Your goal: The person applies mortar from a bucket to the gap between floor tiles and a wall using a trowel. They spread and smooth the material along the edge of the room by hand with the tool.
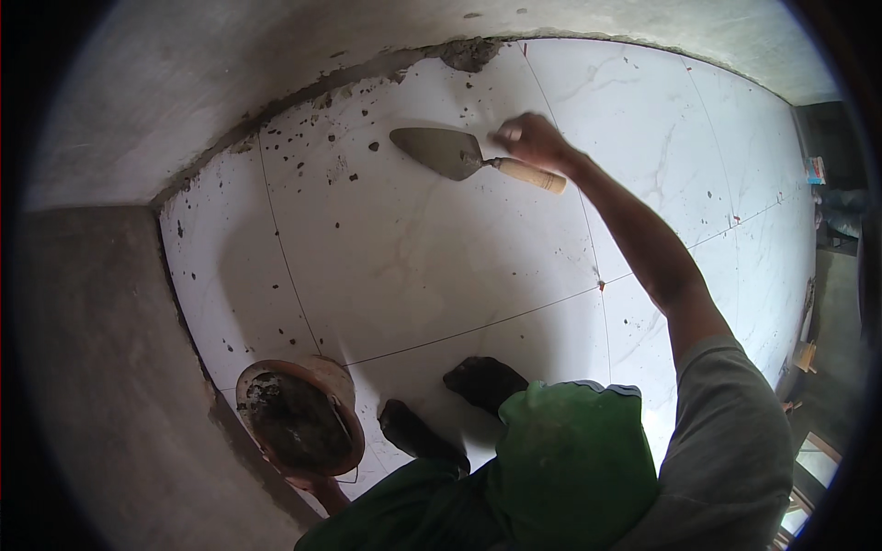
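A pointed trowel (435, 152) with a wooden handle lies on the white marbled tiles (404, 275). Just above its handle hovers my right hand (529, 140), its fingers bent and smeared by motion, so I cannot tell whether they hold anything. At the lower left, my left hand (312, 482) grips a mortar-stained bucket (340, 390) with a dark, crusted inside; the hand is partly hidden by it. My two dark-covered feet (482, 381) stand on the tiles beside the bucket.
Plastered walls (96, 312) bound the floor at left and back, with rough mortar (469, 55) along the back edge and scattered debris near it. Small red pieces (602, 286) sit at tile corners. A darker area with assorted items (836, 211) lies at the right.
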`<state>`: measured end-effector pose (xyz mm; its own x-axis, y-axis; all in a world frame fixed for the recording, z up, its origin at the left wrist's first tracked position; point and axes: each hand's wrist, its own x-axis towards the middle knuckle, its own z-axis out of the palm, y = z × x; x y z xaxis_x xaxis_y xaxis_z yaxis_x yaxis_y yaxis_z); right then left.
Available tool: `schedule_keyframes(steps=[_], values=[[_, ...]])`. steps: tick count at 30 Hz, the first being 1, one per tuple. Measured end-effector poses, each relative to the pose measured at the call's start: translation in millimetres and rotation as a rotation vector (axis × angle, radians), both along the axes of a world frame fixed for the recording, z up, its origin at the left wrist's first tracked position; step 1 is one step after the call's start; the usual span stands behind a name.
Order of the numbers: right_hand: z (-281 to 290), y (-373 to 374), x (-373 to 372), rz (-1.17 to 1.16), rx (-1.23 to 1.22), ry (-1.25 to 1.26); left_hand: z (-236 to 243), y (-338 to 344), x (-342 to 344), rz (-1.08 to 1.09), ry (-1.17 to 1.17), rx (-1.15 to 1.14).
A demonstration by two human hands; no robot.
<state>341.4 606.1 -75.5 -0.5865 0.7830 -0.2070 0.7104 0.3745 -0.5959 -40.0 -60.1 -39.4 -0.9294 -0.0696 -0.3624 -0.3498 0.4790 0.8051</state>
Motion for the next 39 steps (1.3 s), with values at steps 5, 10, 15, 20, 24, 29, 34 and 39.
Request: schedule_keyframes(steps=[5, 10, 15, 20, 24, 29, 34, 39], values=[[-58.8, 122.6, 20.7, -0.58, 0.343, 0.051, -5.4, -5.0, 1.9, 0.021, -0.012, 0.01], [-67.2, 197.0, 16.5, -0.578, 0.264, -0.072, -8.6, -12.9, -1.7, 0.018, -0.036, 0.01], [-59.3, 189.0, -4.0, -0.529, 0.297, -0.24, 2.9, -21.9, 1.1, 0.04, -0.024, -0.019], [-45.9, 193.7, 2.1, -0.494, 0.315, -0.283, -9.6, -19.3, -1.6, 0.038, -0.052, -0.003], [-45.2, 199.8, 7.3, -0.501, 0.322, -0.249, -14.5, -16.2, -2.0, 0.036, -0.067, 0.004], [-47.5, 191.0, 11.6, -0.513, 0.254, -0.233, -10.6, -15.7, -4.1, 0.038, -0.055, 0.001], [-53.1, 201.3, 5.9, -0.512, 0.26, -0.242, -12.2, -18.2, -5.0, 0.037, -0.07, -0.011], [-50.9, 194.2, 6.0, -0.424, 0.306, -0.303, -10.7, -23.7, -7.5, 0.036, -0.075, -0.011]])
